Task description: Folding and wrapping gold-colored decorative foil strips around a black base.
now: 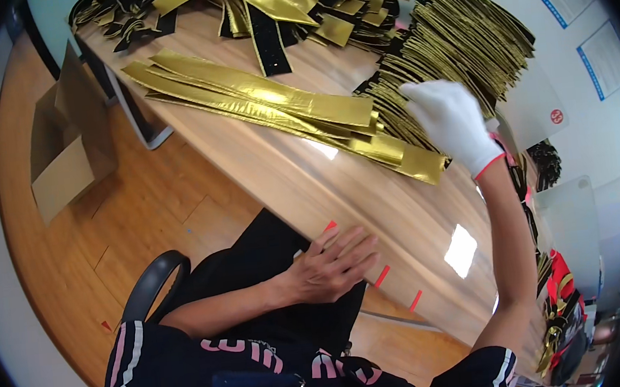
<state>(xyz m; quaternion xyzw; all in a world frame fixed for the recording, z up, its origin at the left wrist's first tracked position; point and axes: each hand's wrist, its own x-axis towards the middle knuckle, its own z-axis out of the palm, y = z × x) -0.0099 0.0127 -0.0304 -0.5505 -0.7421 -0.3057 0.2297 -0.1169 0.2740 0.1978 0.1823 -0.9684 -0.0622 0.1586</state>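
Note:
My left hand (334,266) is bare and rests at the near edge of the table, fingers stretched out, with nothing in it. A white glove with a red cuff covers my right hand (454,121). Its fingers look curled in at the near side of a long row of packed gold-and-black strips (459,41); the fingertips are partly hidden, and whatever they pinch cannot be made out. Just left of the glove lies a loose pile of shiny gold strips (263,97), fanned lengthwise across the table.
More gold and black strips (269,0) are heaped at the table's far side. Short red tape marks (383,276) line the near edge of the wooden table (402,218). An open cardboard box (71,153) stands on the floor at left. Red and gold pieces (559,281) lie at right.

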